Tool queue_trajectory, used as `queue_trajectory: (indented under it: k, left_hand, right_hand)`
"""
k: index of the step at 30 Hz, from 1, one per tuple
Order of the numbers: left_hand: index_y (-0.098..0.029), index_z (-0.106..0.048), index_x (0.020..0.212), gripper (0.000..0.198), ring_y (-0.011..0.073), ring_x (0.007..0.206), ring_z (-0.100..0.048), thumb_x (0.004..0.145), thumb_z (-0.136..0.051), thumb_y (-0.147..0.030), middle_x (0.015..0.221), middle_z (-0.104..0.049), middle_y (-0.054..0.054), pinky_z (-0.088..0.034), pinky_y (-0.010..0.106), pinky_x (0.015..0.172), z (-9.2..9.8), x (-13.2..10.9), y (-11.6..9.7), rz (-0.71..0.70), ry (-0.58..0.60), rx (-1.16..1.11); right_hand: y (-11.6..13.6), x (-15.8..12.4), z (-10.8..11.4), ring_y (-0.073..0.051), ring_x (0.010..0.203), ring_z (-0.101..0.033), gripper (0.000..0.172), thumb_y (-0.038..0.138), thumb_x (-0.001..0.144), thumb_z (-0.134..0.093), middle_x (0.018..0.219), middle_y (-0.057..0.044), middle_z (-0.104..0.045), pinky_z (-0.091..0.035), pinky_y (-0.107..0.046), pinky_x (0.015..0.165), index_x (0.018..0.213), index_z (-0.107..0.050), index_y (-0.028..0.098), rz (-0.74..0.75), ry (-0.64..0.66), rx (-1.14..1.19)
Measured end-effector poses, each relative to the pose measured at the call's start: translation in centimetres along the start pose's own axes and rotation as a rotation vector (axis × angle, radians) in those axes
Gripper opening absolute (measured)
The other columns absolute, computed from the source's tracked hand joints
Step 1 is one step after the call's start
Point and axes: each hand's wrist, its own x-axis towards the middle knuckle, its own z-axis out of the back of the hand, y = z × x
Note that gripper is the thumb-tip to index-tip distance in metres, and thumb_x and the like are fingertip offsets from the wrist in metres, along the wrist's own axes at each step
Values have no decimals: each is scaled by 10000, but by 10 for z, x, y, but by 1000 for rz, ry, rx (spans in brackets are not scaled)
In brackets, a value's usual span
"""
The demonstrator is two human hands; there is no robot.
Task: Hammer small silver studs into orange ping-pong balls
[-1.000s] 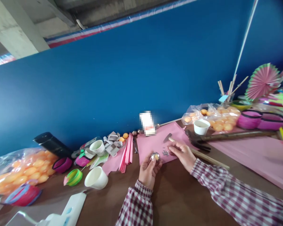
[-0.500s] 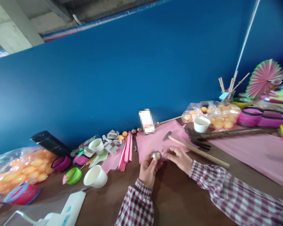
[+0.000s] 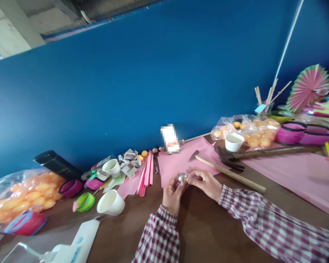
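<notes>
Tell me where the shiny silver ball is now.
In the head view, the shiny silver metal ball is low, just right of centre, in the left hand, beside the right hand.

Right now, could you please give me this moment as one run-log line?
left hand: holding shiny silver ball | right hand: at ball's edge | nearby: small wooden-handled hammer, head on flat pink paper

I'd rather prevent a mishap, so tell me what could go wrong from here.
The silver ball looks smooth and sits at the left hand's fingertips, so it might slip from that grip and roll off.

The hammer lies close beyond the right sleeve; a forward sweep of that arm could knock it.
</notes>
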Motion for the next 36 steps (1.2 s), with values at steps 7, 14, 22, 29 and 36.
queue_trajectory:
  k: [7,14,22,29,36]
  left_hand:
    - [-178,-515,1090,432,204,982,-539,672,-619,-202,1061,-588,75,-399,377,899,-1,0,0,-9,-3,35]
    - [-174,-518,1092,440,200,982,-539,666,-624,-197,1065,-590,78,-403,364,895,-2,0,-2,-8,-10,35]
    - [-170,-531,1081,458,206,973,-545,639,-647,-202,1069,-590,83,-411,361,884,-1,1,1,-15,-42,55]
    - [-174,-525,1090,459,206,991,-534,646,-639,-197,1080,-585,84,-396,363,899,0,2,2,-32,-37,81]
    - [-177,-543,1068,440,209,978,-541,640,-642,-197,1076,-588,77,-405,369,888,0,2,2,-30,-40,67]
  right_hand:
    - [0,0,0,-178,973,-496,220,369,682,-585,964,-60,-545,-401,-277,813,689,-629,154,29,-4,-40]
    - [-1,0,0,-154,894,-522,225,369,692,-574,949,-53,-539,-414,-263,778,697,-625,150,38,-1,-39]
    - [-2,0,0,-146,852,-528,251,393,700,-557,913,-47,-545,-425,-260,749,704,-624,152,48,0,-51]
    - [0,0,0,-140,828,-528,232,372,707,-552,885,-47,-548,-432,-250,717,693,-617,150,58,10,-68]
    - [1,-1,-1,-142,820,-526,236,377,709,-548,871,-46,-553,-434,-253,704,695,-619,152,63,12,-72]
